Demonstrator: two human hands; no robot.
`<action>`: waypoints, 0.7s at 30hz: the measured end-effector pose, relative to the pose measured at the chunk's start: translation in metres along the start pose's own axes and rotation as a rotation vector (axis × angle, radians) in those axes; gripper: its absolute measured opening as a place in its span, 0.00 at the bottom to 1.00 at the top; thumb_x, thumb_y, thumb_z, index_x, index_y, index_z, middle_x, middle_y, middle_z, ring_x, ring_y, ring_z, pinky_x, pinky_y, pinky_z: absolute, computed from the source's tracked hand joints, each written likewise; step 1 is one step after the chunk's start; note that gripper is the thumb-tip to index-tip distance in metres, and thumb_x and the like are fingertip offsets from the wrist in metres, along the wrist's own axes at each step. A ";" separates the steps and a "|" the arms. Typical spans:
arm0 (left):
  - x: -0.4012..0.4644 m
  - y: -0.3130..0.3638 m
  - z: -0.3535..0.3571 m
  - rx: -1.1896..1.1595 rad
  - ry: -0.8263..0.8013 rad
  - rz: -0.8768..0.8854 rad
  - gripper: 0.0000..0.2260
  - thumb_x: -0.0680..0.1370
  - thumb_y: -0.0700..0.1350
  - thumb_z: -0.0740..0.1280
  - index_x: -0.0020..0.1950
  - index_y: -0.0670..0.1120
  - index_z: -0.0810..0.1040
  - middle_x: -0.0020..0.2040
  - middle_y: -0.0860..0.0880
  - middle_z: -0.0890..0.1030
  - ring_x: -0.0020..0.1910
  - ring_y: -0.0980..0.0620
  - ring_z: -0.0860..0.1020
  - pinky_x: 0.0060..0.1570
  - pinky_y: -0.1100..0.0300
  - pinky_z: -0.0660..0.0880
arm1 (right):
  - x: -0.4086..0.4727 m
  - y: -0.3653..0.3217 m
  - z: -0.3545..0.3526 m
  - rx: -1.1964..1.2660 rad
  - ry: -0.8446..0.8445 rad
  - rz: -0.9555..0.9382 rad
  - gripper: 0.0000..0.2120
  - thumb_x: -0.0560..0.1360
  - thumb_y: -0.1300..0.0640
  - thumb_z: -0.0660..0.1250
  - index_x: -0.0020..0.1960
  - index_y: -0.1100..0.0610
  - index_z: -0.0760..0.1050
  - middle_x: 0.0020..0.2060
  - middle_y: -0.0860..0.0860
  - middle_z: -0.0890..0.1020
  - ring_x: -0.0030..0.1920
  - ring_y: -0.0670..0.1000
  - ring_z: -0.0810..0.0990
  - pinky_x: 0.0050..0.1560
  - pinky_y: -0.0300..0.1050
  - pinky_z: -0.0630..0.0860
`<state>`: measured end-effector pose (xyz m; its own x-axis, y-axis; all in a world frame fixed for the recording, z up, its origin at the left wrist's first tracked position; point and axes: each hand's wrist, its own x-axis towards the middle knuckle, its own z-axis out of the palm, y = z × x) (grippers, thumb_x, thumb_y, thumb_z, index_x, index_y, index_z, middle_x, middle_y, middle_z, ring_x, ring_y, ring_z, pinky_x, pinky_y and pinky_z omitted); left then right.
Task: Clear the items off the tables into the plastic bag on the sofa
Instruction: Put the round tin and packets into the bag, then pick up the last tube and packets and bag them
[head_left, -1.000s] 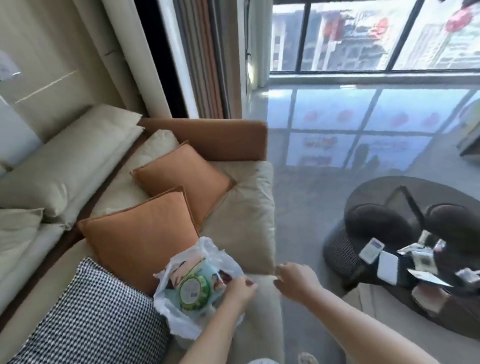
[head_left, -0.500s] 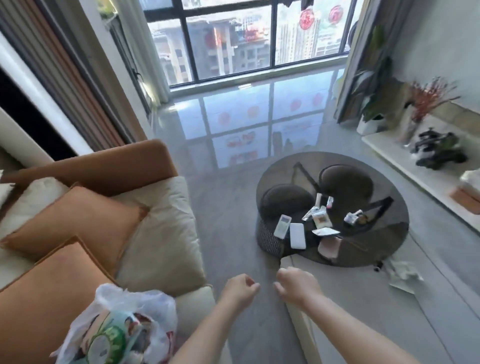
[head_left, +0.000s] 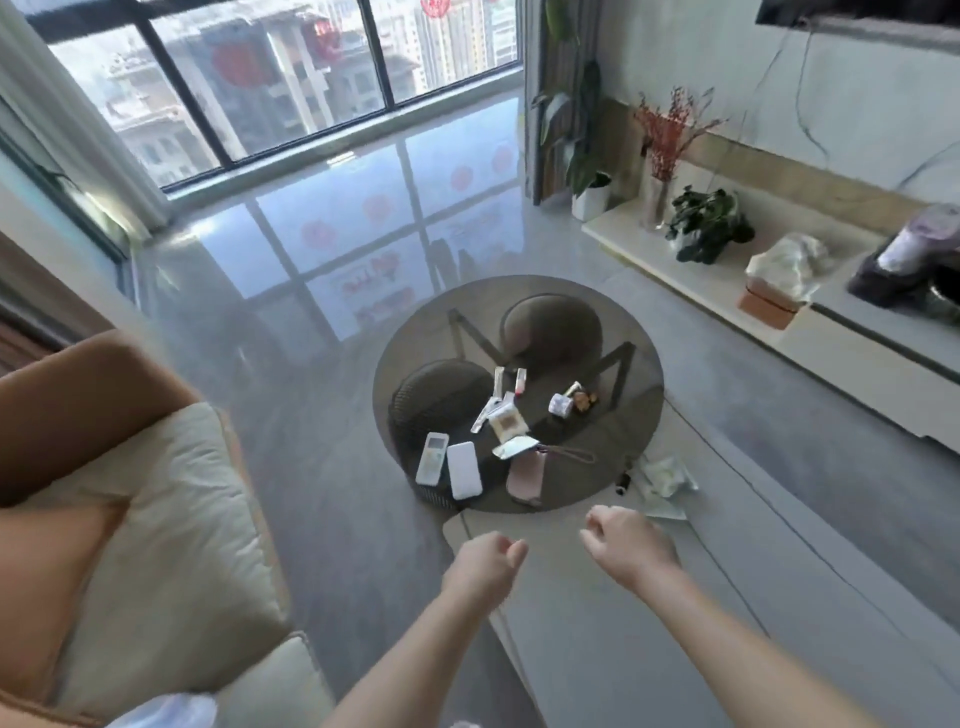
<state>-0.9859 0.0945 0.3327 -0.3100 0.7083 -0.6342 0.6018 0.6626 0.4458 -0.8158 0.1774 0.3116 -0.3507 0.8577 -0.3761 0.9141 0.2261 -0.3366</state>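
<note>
A round dark glass table (head_left: 613, 322) carries several items: a white remote (head_left: 432, 460), a flat white slab (head_left: 464, 470), a pink pouch (head_left: 525, 475), sachets (head_left: 511, 447) and a small roll (head_left: 560, 404). Crumpled wrappers (head_left: 665, 478) lie on a pale grey table (head_left: 597, 623) in front of it. My left hand (head_left: 483, 566) and my right hand (head_left: 628, 545) hover over the pale table's near end, fingers loosely curled, holding nothing. Only a sliver of the plastic bag (head_left: 166, 712) shows at the bottom left on the sofa (head_left: 171, 519).
Two dark stools (head_left: 550, 332) sit under the glass table. An orange cushion (head_left: 47, 582) lies on the sofa. A long low cabinet (head_left: 831, 358) with plants, a vase and a tissue box lines the right wall. Glossy floor stretches to the windows.
The view has swung right, from the bag on the sofa to the tables. My left hand has left the bag, and both hands now reach out toward the tables.
</note>
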 end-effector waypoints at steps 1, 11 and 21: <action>0.007 0.010 0.004 0.022 -0.020 0.013 0.15 0.79 0.56 0.57 0.42 0.47 0.74 0.48 0.44 0.83 0.49 0.45 0.81 0.52 0.54 0.76 | 0.003 0.011 -0.003 0.015 0.001 0.033 0.13 0.76 0.46 0.59 0.57 0.49 0.75 0.55 0.48 0.80 0.56 0.52 0.78 0.50 0.42 0.72; 0.113 0.082 0.063 0.231 -0.204 0.178 0.19 0.80 0.58 0.56 0.34 0.48 0.67 0.40 0.49 0.76 0.50 0.44 0.79 0.41 0.57 0.69 | 0.061 0.115 0.009 0.162 0.040 0.386 0.16 0.76 0.45 0.61 0.62 0.49 0.73 0.59 0.48 0.78 0.58 0.51 0.77 0.52 0.42 0.73; 0.255 0.110 0.173 0.235 -0.277 0.270 0.12 0.79 0.54 0.58 0.51 0.49 0.77 0.55 0.46 0.81 0.56 0.46 0.77 0.51 0.57 0.73 | 0.153 0.191 0.096 0.185 0.065 0.515 0.18 0.76 0.44 0.61 0.63 0.48 0.71 0.59 0.51 0.77 0.59 0.55 0.76 0.52 0.45 0.73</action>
<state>-0.8711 0.3058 0.1108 0.0704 0.7355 -0.6739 0.7945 0.3671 0.4837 -0.7141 0.3078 0.1068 0.1509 0.8639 -0.4805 0.9111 -0.3102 -0.2715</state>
